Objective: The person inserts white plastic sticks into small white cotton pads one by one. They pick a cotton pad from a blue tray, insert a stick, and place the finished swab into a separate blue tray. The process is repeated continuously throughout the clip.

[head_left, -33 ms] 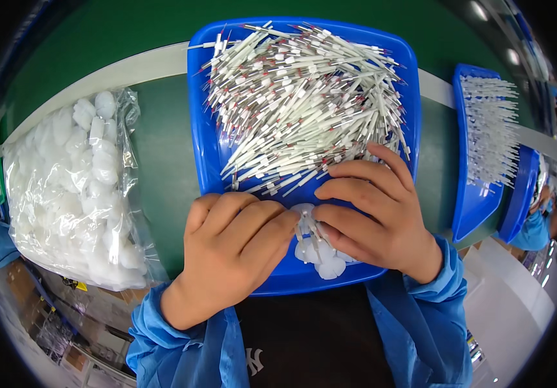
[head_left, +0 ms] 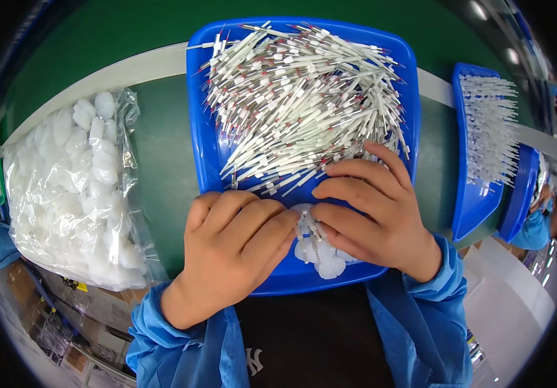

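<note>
Over the near rim of a blue tray (head_left: 197, 129), my two hands meet at a translucent white plastic piece with round lobes (head_left: 329, 264). My left hand (head_left: 230, 249) is closed, its fingertips pinching the piece's upper part from the left. From the other side, my right hand (head_left: 382, 220) grips it between thumb and index finger, while the other fingers stretch toward the tray's contents. A large heap of thin white sticks with metal shafts and reddish tips (head_left: 304, 97) fills the tray beyond my hands. My fingers hide part of the piece.
At left on the green table (head_left: 162, 149) lies a clear bag (head_left: 71, 194) packed with similar white rounded pieces. Another blue tray (head_left: 469, 200) at right holds rows of white sticks. Blue-sleeved people show at the left and right edges, one with a sleeve (head_left: 530, 234).
</note>
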Available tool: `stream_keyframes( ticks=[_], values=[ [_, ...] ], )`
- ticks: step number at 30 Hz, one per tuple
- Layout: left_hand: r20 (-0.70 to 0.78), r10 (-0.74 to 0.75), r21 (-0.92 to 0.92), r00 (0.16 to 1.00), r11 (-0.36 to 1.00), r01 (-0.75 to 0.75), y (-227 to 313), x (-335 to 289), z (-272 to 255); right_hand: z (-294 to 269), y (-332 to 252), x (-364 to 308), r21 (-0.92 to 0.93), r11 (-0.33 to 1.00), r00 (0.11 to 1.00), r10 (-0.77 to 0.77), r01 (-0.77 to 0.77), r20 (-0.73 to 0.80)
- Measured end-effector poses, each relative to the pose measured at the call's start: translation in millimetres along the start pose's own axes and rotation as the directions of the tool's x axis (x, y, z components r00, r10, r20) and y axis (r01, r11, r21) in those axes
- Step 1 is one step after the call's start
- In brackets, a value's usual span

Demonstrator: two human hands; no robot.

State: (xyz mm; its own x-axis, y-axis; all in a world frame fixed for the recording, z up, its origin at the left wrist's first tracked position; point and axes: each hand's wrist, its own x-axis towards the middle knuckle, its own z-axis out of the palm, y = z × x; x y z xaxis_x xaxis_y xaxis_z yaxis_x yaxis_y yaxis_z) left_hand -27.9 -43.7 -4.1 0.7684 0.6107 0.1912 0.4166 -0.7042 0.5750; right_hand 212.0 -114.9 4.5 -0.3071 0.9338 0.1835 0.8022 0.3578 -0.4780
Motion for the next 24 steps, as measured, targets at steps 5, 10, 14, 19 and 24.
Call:
stream_keyframes(
  ticks=[5,10,14,19,24],
  values=[
    [-0.002,0.024,0.041,1.0,0.999,-0.024,-1.7,5.0,4.8,8.1,2.2,-2.0,-0.025,0.999,0.999,-0.043,0.043,-0.006],
    [-0.032,-0.007,0.02,0.999,1.0,0.008,-1.6,3.8,4.4,2.7,-3.4,0.4,-0.06,0.998,0.997,0.02,-0.025,-0.078],
    [-0.055,-0.015,0.071,0.998,0.997,0.019,5.0,-3.2,2.0,-0.5,-4.7,-11.7,-0.007,0.998,0.992,0.063,-0.064,-0.106],
    [-0.007,-0.001,0.053,1.0,0.999,0.001,3.9,-5.9,-4.1,8.4,-7.1,-7.8,-0.02,0.999,0.996,0.041,-0.042,-0.073],
    [0.02,0.008,0.071,1.0,0.997,-0.009,4.2,9.4,0.4,11.8,-8.9,-11.2,-0.023,0.998,0.993,0.057,-0.06,-0.103]
  ],
)
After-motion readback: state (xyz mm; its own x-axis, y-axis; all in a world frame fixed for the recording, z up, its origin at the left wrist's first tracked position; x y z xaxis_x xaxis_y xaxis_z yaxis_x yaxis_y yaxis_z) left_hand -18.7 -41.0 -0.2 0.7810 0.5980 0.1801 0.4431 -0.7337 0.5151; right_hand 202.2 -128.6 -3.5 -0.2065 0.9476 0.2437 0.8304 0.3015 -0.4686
